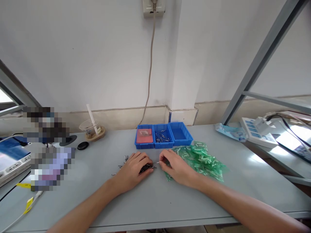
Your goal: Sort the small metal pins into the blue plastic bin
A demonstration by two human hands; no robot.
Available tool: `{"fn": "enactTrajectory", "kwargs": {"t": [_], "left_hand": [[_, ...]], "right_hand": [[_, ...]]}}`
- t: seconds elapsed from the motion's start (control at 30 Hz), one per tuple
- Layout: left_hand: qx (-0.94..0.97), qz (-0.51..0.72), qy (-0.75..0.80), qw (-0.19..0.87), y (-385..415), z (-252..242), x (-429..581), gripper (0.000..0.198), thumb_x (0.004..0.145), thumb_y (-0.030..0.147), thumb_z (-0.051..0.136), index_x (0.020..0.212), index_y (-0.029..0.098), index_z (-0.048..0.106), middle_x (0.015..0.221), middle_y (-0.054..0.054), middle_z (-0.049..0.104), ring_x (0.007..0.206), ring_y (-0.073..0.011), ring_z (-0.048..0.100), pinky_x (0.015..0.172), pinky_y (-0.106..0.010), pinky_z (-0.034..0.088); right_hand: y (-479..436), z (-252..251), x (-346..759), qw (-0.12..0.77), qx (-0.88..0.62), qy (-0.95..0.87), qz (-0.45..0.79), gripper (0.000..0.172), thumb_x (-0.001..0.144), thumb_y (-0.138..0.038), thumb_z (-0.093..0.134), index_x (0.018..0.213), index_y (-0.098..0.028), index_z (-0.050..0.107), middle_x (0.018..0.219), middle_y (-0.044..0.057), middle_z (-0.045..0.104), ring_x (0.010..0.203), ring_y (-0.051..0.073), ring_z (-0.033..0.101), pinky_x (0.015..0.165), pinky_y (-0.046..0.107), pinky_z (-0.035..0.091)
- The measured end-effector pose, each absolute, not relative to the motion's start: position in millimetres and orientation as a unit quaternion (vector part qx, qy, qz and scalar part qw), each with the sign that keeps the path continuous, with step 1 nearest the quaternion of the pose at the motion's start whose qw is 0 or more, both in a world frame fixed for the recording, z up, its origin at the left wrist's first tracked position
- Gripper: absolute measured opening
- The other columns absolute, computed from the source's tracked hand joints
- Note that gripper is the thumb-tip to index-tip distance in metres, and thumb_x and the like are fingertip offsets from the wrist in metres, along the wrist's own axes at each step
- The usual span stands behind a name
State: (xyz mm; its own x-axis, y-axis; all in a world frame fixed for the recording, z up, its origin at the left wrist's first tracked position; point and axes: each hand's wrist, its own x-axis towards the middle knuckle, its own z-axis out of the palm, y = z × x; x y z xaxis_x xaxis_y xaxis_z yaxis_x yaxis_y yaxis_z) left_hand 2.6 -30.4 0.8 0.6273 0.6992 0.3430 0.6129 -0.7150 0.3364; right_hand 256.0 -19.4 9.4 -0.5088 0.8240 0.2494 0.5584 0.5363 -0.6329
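My left hand (133, 166) rests on the table, its fingers and thumb curled around a pile of small dark metal pins (147, 167). A few loose shiny pins (126, 158) stick out beyond its far side. My right hand (173, 164) is closed in a pinch just right of that pile. A thin metal pin (156, 162) shows at its fingertips, pointing left. Right beside this hand lie green plastic bags (206, 158) with small pale pieces inside, partly covered by the hand. Behind both hands, a blue bin (164, 136) holds several scattered metal pins.
Left of that bin, another blue bin (144, 145) contains a red packet (144, 135). A third blue bin (181, 133) sits at the right. A clear cup (89, 126), a black round lid (83, 145) and a power strip (14, 168) lie left; a blue-white packet (230, 132) lies right.
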Motion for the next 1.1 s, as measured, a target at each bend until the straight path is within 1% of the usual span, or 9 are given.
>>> {"fn": "enactTrajectory", "kwargs": {"t": [0.13, 0.3, 0.37, 0.43, 0.5, 0.6, 0.67, 0.83, 1.1], "left_hand": [[0.897, 0.225, 0.368, 0.097, -31, 1, 2, 0.015, 0.109, 0.035, 0.056, 0.112, 0.023, 0.065, 0.112, -0.005, 0.067, 0.100, -0.0235, 0.059, 0.089, -0.039, 0.047], [0.899, 0.223, 0.363, 0.102, -32, 2, 2, 0.017, 0.110, 0.035, 0.054, 0.112, 0.023, 0.066, 0.110, -0.005, 0.067, 0.099, -0.0231, 0.059, 0.089, -0.039, 0.047], [0.899, 0.228, 0.360, 0.100, -32, 2, 2, 0.018, 0.110, 0.035, 0.054, 0.112, 0.024, 0.067, 0.110, -0.005, 0.067, 0.099, -0.0229, 0.059, 0.088, -0.039, 0.048], [0.899, 0.230, 0.359, 0.098, -31, 2, 2, 0.018, 0.110, 0.036, 0.054, 0.112, 0.024, 0.067, 0.110, -0.005, 0.067, 0.100, -0.0230, 0.060, 0.089, -0.038, 0.048], [0.899, 0.231, 0.359, 0.101, -31, 2, 1, 0.017, 0.110, 0.036, 0.055, 0.112, 0.024, 0.067, 0.111, -0.005, 0.067, 0.101, -0.0231, 0.060, 0.090, -0.039, 0.048], [0.897, 0.230, 0.360, 0.108, -31, 2, 1, 0.016, 0.110, 0.034, 0.055, 0.113, 0.024, 0.067, 0.113, -0.005, 0.066, 0.102, -0.0231, 0.059, 0.091, -0.039, 0.048], [0.897, 0.228, 0.360, 0.115, -31, 1, 1, 0.016, 0.111, 0.033, 0.053, 0.113, 0.024, 0.066, 0.113, -0.005, 0.066, 0.102, -0.0232, 0.059, 0.091, -0.039, 0.047], [0.894, 0.234, 0.362, 0.125, -30, -1, 2, 0.016, 0.111, 0.032, 0.053, 0.113, 0.024, 0.066, 0.112, -0.005, 0.066, 0.101, -0.0231, 0.058, 0.091, -0.039, 0.047], [0.894, 0.227, 0.362, 0.131, -30, -1, 2, 0.016, 0.112, 0.033, 0.051, 0.113, 0.024, 0.065, 0.112, -0.004, 0.066, 0.099, -0.0225, 0.058, 0.088, -0.038, 0.045]], "right_hand": [[-15, 12, 259, 0.309, -0.443, -0.778, 0.322, 0.009, 0.096, -0.022, 0.060, 0.088, -0.025, 0.057, 0.088, 0.000, 0.068, 0.082, 0.020, 0.061, 0.074, 0.033, 0.046], [-12, 15, 260, 0.381, -0.442, -0.737, 0.341, 0.024, 0.093, -0.024, 0.065, 0.075, -0.024, 0.049, 0.087, 0.001, 0.070, 0.083, 0.020, 0.062, 0.077, 0.035, 0.047], [-11, 15, 260, 0.397, -0.442, -0.728, 0.342, 0.025, 0.093, -0.026, 0.066, 0.075, -0.024, 0.049, 0.087, 0.000, 0.069, 0.081, 0.020, 0.062, 0.076, 0.035, 0.048], [-11, 14, 260, 0.402, -0.444, -0.727, 0.336, 0.017, 0.095, -0.028, 0.065, 0.082, -0.025, 0.055, 0.087, 0.000, 0.067, 0.079, 0.019, 0.061, 0.074, 0.034, 0.048], [-10, 12, 260, 0.395, -0.439, -0.739, 0.325, 0.005, 0.100, -0.030, 0.058, 0.099, -0.027, 0.062, 0.092, 0.001, 0.067, 0.082, 0.020, 0.062, 0.075, 0.035, 0.050], [-10, 10, 262, 0.376, -0.422, -0.771, 0.295, 0.024, 0.108, -0.028, 0.043, 0.119, -0.028, 0.064, 0.111, 0.006, 0.067, 0.102, 0.024, 0.064, 0.091, 0.040, 0.051], [-10, 9, 262, 0.367, -0.424, -0.780, 0.279, 0.030, 0.110, -0.026, 0.037, 0.120, -0.028, 0.065, 0.116, 0.007, 0.065, 0.107, 0.024, 0.063, 0.097, 0.041, 0.049], [-10, 10, 262, 0.361, -0.459, -0.764, 0.275, 0.023, 0.109, -0.029, 0.040, 0.111, -0.026, 0.062, 0.105, 0.005, 0.065, 0.090, 0.022, 0.061, 0.083, 0.038, 0.048], [-7, 13, 263, 0.374, -0.476, -0.742, 0.289, 0.005, 0.101, -0.030, 0.056, 0.100, -0.025, 0.056, 0.084, -0.002, 0.058, 0.074, 0.018, 0.053, 0.068, 0.032, 0.043]]}}
